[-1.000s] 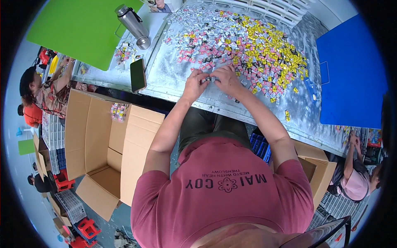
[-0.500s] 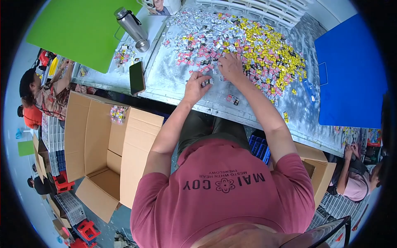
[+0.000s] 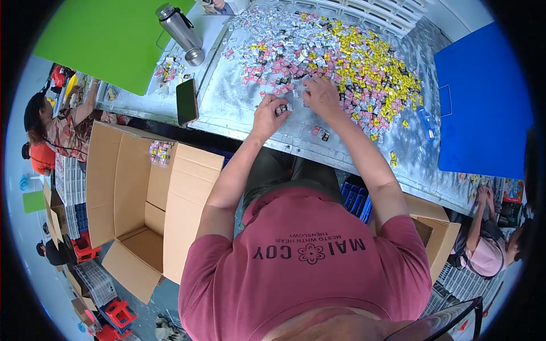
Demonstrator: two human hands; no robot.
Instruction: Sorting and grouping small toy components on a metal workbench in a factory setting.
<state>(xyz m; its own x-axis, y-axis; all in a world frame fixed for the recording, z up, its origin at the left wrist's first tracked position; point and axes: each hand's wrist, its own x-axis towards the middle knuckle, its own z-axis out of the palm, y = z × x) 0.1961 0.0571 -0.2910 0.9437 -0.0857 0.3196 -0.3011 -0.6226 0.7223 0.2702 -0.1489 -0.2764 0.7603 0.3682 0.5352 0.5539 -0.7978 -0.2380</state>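
Head view: one phone (image 3: 186,102), one steel flask (image 3: 182,31) and one broad pile of small coloured pieces (image 3: 372,59), too many to count, on the table (image 3: 227,105); piece labels too small to read. Left hand (image 3: 265,119) curled, thumb and fingers closed on a few dark-and-white pieces (image 3: 285,108); right hand (image 3: 323,98) palm down at the pile's near edge, fingers bent, grip cannot be told.
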